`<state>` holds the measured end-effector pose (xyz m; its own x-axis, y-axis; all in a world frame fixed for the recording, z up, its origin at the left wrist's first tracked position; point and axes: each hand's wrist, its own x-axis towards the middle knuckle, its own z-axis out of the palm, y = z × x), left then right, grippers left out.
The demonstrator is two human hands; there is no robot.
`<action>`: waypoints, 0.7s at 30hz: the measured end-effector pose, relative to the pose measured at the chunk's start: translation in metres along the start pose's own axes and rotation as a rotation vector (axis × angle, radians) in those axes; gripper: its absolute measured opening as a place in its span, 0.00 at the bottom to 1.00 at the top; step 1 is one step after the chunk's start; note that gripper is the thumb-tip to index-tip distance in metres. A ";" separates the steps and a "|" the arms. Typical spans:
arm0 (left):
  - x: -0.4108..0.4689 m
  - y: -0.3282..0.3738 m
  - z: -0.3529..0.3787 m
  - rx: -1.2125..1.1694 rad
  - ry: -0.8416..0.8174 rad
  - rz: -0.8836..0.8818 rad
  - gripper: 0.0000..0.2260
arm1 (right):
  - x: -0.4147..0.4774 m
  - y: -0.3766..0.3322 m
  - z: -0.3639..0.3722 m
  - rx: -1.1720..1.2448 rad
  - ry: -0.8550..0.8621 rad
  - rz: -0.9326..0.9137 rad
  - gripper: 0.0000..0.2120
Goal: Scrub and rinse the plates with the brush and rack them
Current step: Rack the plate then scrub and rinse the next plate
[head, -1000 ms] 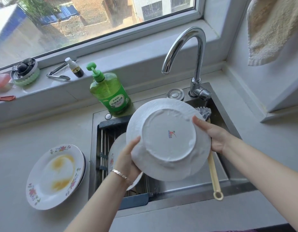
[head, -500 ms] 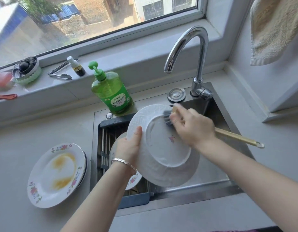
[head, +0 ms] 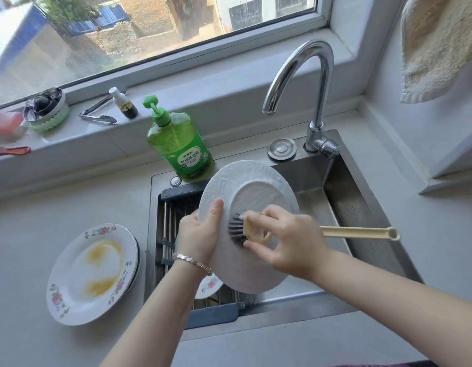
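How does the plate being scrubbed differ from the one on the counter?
The scrubbed plate is held tilted over the sink by the left hand, underside showing; the counter plate lies flat, face up. The scrubbed plate's underside is plain white under the brush; the counter plate has yellow smears and a floral rim. Both are round and white.

— Where were the stacked plates (head: 78,295)?
— On the counter (head: 31,234), left of the sink (head: 362,207).
— And the rack (head: 171,215)?
— In the sink's left part, the soap bottle (head: 180,149) behind it, the tap (head: 318,102) at the back right.
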<state>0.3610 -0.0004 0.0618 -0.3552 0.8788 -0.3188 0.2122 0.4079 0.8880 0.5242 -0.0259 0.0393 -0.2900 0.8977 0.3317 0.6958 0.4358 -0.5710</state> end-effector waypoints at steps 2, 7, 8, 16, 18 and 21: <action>-0.004 -0.001 -0.002 -0.012 -0.017 0.002 0.16 | 0.021 0.022 -0.010 -0.012 0.015 0.291 0.17; -0.006 -0.004 0.003 -0.046 0.004 -0.005 0.19 | 0.013 0.009 -0.006 0.018 0.063 0.161 0.17; -0.004 -0.004 0.002 -0.044 -0.002 -0.004 0.19 | 0.000 -0.001 -0.003 0.046 0.015 0.034 0.18; -0.005 -0.001 0.000 -0.144 0.043 -0.009 0.16 | 0.017 0.039 -0.013 0.019 0.013 0.393 0.13; -0.002 -0.002 -0.001 -0.157 0.051 -0.023 0.17 | -0.005 0.007 -0.005 0.073 -0.035 0.091 0.18; -0.002 0.000 -0.005 -0.203 0.075 -0.032 0.17 | -0.004 0.018 -0.006 0.045 -0.083 0.092 0.18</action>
<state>0.3572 -0.0038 0.0641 -0.4274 0.8421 -0.3288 0.0149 0.3702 0.9288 0.5418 -0.0223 0.0324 -0.2805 0.9357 0.2142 0.6924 0.3518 -0.6299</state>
